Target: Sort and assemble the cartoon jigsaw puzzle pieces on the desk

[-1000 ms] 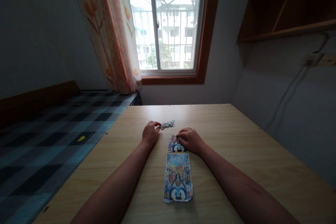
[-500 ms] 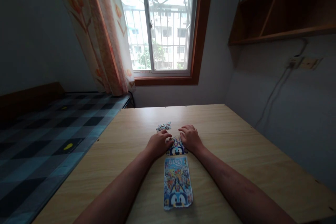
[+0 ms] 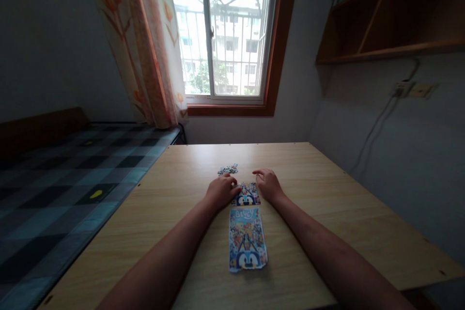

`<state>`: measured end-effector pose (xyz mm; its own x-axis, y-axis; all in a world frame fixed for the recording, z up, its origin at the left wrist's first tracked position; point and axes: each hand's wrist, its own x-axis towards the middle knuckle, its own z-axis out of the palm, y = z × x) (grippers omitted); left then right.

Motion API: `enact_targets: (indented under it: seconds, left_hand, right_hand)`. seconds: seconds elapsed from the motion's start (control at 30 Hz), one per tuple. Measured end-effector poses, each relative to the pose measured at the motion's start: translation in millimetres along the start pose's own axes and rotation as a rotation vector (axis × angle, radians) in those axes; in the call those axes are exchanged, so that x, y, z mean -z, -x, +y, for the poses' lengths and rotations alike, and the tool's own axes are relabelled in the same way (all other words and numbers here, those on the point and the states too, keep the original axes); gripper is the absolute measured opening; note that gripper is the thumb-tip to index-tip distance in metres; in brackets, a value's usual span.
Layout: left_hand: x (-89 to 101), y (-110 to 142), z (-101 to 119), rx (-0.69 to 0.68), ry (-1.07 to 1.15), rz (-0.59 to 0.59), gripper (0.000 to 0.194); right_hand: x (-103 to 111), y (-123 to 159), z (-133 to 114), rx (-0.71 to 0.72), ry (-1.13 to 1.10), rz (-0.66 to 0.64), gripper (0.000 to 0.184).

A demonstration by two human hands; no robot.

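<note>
A partly assembled jigsaw puzzle (image 3: pixel 249 195) lies mid-table, with a blue cartoon dog's face along its near edge. My left hand (image 3: pixel 221 191) rests at its left side, fingers curled toward the thumb around a small pale puzzle piece, mostly hidden. At the upper right of the puzzle is my right hand (image 3: pixel 269 185), its fingers bent loosely and apart, nothing visible in them. Loose puzzle pieces (image 3: pixel 228 169) form a small pile just beyond my left hand. Nearer me, a printed reference picture (image 3: pixel 247 240) with worn edges shows the same dog.
The wooden table (image 3: pixel 174 242) reaches toward the wall under a barred window (image 3: pixel 236 34). On the left stands a bed with a checked cover (image 3: pixel 119 160), beside a flowered curtain (image 3: pixel 156 58). A wooden shelf (image 3: pixel 392 48) and a wall socket (image 3: pixel 403 88) are at the right.
My right hand has shifted slightly right and away from the puzzle, uncovering more of its upper right. The left hand stays at the puzzle's left side. The view has tilted a little.
</note>
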<state>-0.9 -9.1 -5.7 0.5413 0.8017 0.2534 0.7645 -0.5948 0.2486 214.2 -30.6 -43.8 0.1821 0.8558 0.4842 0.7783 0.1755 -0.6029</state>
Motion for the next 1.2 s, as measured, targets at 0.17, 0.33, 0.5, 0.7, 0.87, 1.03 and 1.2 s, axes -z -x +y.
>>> enact_targets:
  seconds: [0.17,0.33,0.5,0.7,0.87,1.03,1.2]
  left_hand:
    - [0.2,-1.7,-0.9,0.017,0.013,-0.012,0.027]
    - [0.3,-3.2,-2.4,0.032,0.036,-0.004,0.025]
    - [0.1,-3.2,-3.6,0.037,0.053,0.009,0.021]
    - [-0.3,-2.5,-3.8,0.038,0.045,0.009,0.023]
    - [0.5,-2.4,-2.2,0.047,0.048,0.008,0.022]
    - [0.7,-2.4,-1.3,0.046,0.04,0.006,0.022]
    - [0.3,-2.1,-1.1,0.05,0.031,0.011,0.022]
  right_hand:
    - [1.9,-1.2,3.8,-0.098,-0.015,0.043,0.031]
    - [2.1,-2.1,-0.3,-0.09,0.035,0.049,0.03]
    - [2.0,-3.1,-5.0,-0.059,0.097,0.022,0.028]
    - [1.8,-1.4,-7.9,-0.031,0.153,-0.019,0.029]
    - [2.4,0.1,-12.0,0.002,0.209,-0.066,0.026]
    - [4.0,3.6,-19.8,0.034,0.273,-0.086,0.022]
    - [3.5,8.1,-25.8,0.06,0.328,-0.074,0.019]
